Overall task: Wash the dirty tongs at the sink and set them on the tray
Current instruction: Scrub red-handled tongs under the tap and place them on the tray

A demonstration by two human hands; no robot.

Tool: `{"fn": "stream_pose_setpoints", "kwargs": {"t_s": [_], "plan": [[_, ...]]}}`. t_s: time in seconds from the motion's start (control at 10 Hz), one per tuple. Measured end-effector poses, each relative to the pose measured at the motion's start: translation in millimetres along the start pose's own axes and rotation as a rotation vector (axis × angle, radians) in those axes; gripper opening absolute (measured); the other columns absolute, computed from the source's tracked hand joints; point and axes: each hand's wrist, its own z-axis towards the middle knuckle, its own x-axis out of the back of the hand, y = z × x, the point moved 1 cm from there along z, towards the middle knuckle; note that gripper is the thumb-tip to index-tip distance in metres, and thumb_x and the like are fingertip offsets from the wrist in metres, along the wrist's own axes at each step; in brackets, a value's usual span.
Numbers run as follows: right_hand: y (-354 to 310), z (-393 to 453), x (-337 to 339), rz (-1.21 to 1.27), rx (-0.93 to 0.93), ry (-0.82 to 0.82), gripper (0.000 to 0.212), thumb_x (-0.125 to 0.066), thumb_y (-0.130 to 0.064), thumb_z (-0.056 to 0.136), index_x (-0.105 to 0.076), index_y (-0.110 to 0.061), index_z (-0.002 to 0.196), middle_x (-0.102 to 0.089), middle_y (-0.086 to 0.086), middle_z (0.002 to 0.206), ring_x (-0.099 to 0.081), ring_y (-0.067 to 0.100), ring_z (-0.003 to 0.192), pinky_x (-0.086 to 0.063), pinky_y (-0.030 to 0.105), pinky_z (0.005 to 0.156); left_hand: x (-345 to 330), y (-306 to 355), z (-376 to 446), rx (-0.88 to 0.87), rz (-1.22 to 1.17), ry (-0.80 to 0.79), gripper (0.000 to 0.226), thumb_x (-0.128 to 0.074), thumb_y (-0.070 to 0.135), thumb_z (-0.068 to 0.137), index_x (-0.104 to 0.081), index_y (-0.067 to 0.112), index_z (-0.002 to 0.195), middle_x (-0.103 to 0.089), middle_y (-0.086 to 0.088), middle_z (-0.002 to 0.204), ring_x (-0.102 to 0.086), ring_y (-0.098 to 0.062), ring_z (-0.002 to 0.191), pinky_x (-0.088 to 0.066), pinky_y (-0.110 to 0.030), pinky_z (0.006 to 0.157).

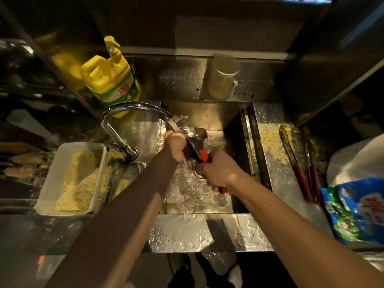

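Observation:
A pair of red-handled tongs point(202, 154) is held over the steel sink point(234, 121), its metal arms under water running from the curved tap point(133, 107). My right hand point(218, 171) grips the red handle end. My left hand point(175, 145) is curled around the metal arms close to the stream, and is blurred. The brown tong tips point(200, 133) stick out beyond it into the water. Two more red-handled tongs point(295, 161) lie on the crumb-covered steel counter right of the sink.
A yellow dish-soap bottle point(110, 77) stands behind the tap. A white tray of breadcrumbs point(70, 177) sits left of the sink. A clear jug point(223, 75) stands on the back ledge. A blue bag point(357, 208) lies at the right edge.

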Motion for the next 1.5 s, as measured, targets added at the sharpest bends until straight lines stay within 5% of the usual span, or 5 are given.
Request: {"fn": "stream_pose_setpoints", "kwargs": {"t_s": [0.3,0.6,0.7,0.9,1.5], "plan": [[6.8,3.2,-2.4,0.064,-0.007,0.061,0.006,-0.061,-0.010,0.089,-0.059,-0.009,0.084,-0.055,0.006,0.063,-0.049,0.014,0.040,-0.042,0.027,0.043,4.6,-3.6,-2.2,-0.052,-0.019,-0.034,0.022,-0.041,-0.002,0.098,-0.061,0.002,0.090,-0.065,-0.016,0.087,-0.066,-0.030,0.073,-0.057,-0.033,0.056],[2.9,-0.8,0.6,0.060,-0.054,-0.014,0.014,-0.061,-0.011,0.090,-0.056,-0.009,0.078,-0.055,0.007,0.061,-0.047,0.013,0.034,-0.039,0.025,0.036,6.5,-3.9,-1.1,0.040,0.024,-0.037,0.029,-0.029,0.015,0.105,-0.056,0.006,0.109,-0.054,-0.018,0.127,-0.055,-0.029,0.115,-0.048,-0.042,0.100],[0.0,-1.8,4.6,0.067,-0.057,0.009,0.013,-0.062,-0.010,0.090,-0.056,-0.010,0.078,-0.055,0.007,0.060,-0.047,0.012,0.034,-0.042,0.024,0.037,4.7,-6.2,-0.9,-0.054,0.131,0.042,0.030,-0.035,0.012,0.103,-0.047,0.018,0.076,-0.052,-0.009,0.107,-0.053,-0.022,0.095,-0.053,-0.029,0.062],[27.4,-27.6,47.0,-0.125,-0.052,-0.068,0.010,-0.065,-0.015,0.090,-0.062,-0.009,0.082,-0.059,0.005,0.060,-0.049,0.010,0.035,-0.041,0.025,0.039,32.6,5.8,21.6,-0.264,0.469,0.337,0.034,-0.054,0.024,0.100,-0.060,-0.002,0.120,-0.062,-0.021,0.116,-0.060,-0.033,0.113,-0.048,-0.036,0.096],[56.6,-65.5,100.2,-0.380,0.260,0.402,0.055,-0.062,-0.014,0.091,-0.050,-0.028,0.143,-0.071,0.008,0.103,-0.068,0.029,0.089,-0.058,0.042,0.077,-16.7,-1.1,-78.8,-0.727,1.011,-0.015,0.023,-0.060,0.035,0.095,-0.067,0.014,0.100,-0.069,-0.004,0.095,-0.062,-0.023,0.089,-0.049,-0.033,0.078]]}}
